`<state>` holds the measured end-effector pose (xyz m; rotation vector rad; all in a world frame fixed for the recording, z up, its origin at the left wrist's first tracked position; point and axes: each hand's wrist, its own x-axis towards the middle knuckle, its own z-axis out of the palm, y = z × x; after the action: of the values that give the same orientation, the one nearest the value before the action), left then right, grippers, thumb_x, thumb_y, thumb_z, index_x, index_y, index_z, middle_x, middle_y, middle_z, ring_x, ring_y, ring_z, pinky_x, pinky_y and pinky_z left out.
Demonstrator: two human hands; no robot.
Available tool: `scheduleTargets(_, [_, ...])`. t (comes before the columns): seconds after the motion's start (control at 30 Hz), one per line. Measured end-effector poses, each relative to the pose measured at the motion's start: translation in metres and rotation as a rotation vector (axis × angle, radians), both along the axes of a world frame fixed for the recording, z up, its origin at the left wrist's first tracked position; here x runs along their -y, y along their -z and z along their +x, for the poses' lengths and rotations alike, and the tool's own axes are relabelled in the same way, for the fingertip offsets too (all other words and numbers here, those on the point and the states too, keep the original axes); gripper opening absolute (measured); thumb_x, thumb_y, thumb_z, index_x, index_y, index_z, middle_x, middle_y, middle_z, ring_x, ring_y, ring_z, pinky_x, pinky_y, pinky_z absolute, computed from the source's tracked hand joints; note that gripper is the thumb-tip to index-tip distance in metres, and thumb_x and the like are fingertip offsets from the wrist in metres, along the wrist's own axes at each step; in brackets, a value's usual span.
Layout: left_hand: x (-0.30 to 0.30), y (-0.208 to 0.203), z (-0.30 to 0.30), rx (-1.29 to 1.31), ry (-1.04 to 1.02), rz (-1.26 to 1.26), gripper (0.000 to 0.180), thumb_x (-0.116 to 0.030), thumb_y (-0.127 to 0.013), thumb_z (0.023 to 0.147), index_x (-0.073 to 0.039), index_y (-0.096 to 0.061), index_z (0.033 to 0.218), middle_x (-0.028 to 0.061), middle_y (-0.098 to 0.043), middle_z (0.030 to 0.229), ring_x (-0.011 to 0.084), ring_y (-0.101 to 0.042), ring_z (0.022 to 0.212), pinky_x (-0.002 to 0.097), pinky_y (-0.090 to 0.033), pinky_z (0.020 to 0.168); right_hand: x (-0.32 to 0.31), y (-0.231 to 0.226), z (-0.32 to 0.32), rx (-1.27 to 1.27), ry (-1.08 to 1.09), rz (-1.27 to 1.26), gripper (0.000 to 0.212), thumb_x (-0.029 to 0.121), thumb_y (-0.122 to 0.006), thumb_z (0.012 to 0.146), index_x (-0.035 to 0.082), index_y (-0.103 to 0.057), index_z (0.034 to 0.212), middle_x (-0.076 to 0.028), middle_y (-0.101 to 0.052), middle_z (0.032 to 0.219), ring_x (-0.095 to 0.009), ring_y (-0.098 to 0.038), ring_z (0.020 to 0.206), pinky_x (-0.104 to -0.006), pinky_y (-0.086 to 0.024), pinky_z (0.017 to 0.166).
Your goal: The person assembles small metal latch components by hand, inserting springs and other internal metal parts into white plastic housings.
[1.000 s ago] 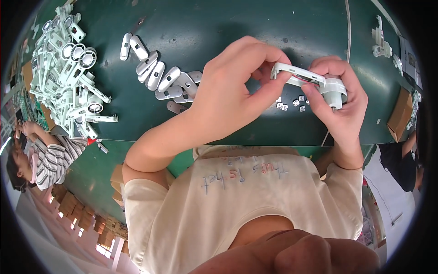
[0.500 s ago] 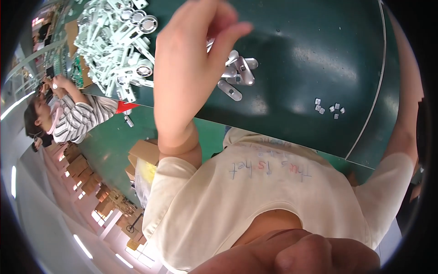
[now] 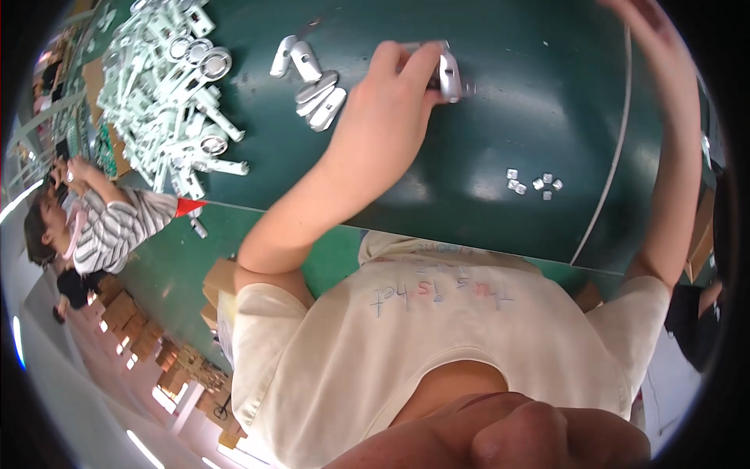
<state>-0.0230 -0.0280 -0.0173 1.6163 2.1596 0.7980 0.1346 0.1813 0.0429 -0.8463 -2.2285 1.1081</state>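
My left hand [image 3: 397, 87] is over the dark green table, its fingers closed around a silver oval cover [image 3: 449, 76] standing on edge. The fingers hide part of it, and I cannot tell whether more pieces are in the grip. To the left of this hand several like silver covers [image 3: 306, 61] lie loose, each with a small dark slot. My right hand [image 3: 652, 27] is at the far right, blurred and partly cut off by the picture's edge. Its thumb shows, but the other fingers are largely out of sight. Small clear square pieces [image 3: 547, 181] lie nearer to me on the right.
A big heap of pale green-white plastic parts [image 3: 168, 86], some with round silver rings, covers the table's left end. A light strip [image 3: 625, 117] crosses the table [image 3: 469, 172] on the right. At left a person in a striped top [image 3: 117, 227] sits working. Cardboard boxes [image 3: 129, 313] stand behind.
My left hand has moved right and now grips a silver cover. The loose covers lie farther left and farther from me. My right hand has come into view at top right.
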Motion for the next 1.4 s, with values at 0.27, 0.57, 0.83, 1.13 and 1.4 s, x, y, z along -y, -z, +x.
scheduleTargets(0.27, [-0.051,-0.030,0.002,-0.285,0.345,0.112,0.030,-0.015,-0.071,0.072,-0.005,-0.057,0.097,0.0106,-0.055,0.088,0.0286,-0.057,0.074,0.0346,-0.047,0.065,0.074,0.012,0.073,0.246,-0.174,0.086,0.015,-0.004,-0.062,0.077,-0.002,-0.061,0.092,-0.007,-0.057,0.090,-0.014,-0.052,0.075,-0.0224,-0.041,0.067])
scheduleTargets(0.57, [-0.080,-0.022,-0.001,-0.362,0.435,0.212,0.021,-0.007,-0.065,0.073,0.002,-0.054,0.088,0.0178,-0.055,0.078,0.0352,-0.055,0.073,0.0399,-0.046,0.068,0.111,0.037,0.062,0.261,-0.330,0.069,0.012,-0.002,-0.061,0.073,-0.001,-0.054,0.083,-0.013,-0.052,0.081,-0.031,-0.055,0.077,-0.0381,-0.045,0.066])
scheduleTargets(0.83, [-0.059,-0.017,-0.016,0.931,0.218,0.002,0.008,-0.010,-0.048,0.093,-0.004,-0.048,0.099,0.0111,-0.063,0.087,0.0143,-0.062,0.071,0.0251,-0.050,0.057,0.124,0.042,0.052,0.393,-0.516,0.275,0.014,-0.001,-0.051,0.066,-0.003,-0.050,0.079,-0.015,-0.049,0.082,-0.028,-0.051,0.079,-0.0322,-0.045,0.072])
scheduleTargets(1.13, [-0.025,-0.030,0.019,0.626,0.209,0.055,0.019,0.002,-0.043,0.092,-0.001,-0.054,0.108,0.0057,-0.062,0.084,0.0109,-0.058,0.065,0.0222,-0.048,0.063,0.096,0.026,0.044,-0.260,-0.025,-0.699,0.012,0.008,-0.059,0.088,0.001,-0.061,0.098,-0.002,-0.062,0.083,-0.005,-0.056,0.074,-0.0205,-0.047,0.064])
scheduleTargets(1.4, [-0.031,-0.016,0.026,0.055,0.376,0.607,0.026,0.011,-0.062,0.072,0.001,-0.064,0.095,0.0153,-0.059,0.098,0.0191,-0.062,0.073,0.0233,-0.052,0.059,0.089,0.020,0.054,-0.413,0.009,-0.756,0.012,0.002,-0.060,0.085,-0.002,-0.061,0.096,-0.006,-0.063,0.083,-0.010,-0.059,0.072,-0.0222,-0.048,0.063])
